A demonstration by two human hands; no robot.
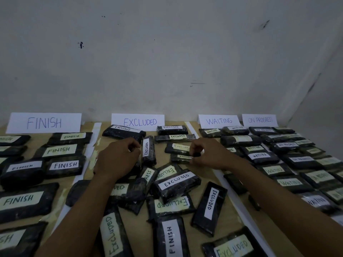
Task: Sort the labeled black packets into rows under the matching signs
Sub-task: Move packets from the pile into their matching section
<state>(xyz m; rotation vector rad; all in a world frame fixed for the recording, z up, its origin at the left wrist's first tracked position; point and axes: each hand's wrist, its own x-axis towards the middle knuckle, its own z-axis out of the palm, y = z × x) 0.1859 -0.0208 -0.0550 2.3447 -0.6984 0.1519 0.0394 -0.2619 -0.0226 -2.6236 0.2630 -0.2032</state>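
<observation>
Both hands are up near the EXCLUDED sign (137, 121), working the top of that column. The left hand (118, 156) has its fingers curled in a narrow grip just below the sign, against a packet marked EXCLUDED that stands lengthwise (148, 150); whether it truly holds that packet or only nudges it I cannot tell. The right hand (206, 154) is pinched narrow on the end of a small packet (181, 158) below and right of the sign, squaring it under its neighbours.

Nearer to me than the sign, the pile is loose: packets (176, 182) overlap at all angles on the desk (133, 229), and a FINISH packet (171, 238) and one reading "…RESS" (149, 175) lie among them.

I judge the risk to be the forearms: they pass low over that heap, and a drag could shove strays across the paper strip (241, 206) into the WAITING rows, or bury the two misfits under EXCLUDED ones
</observation>
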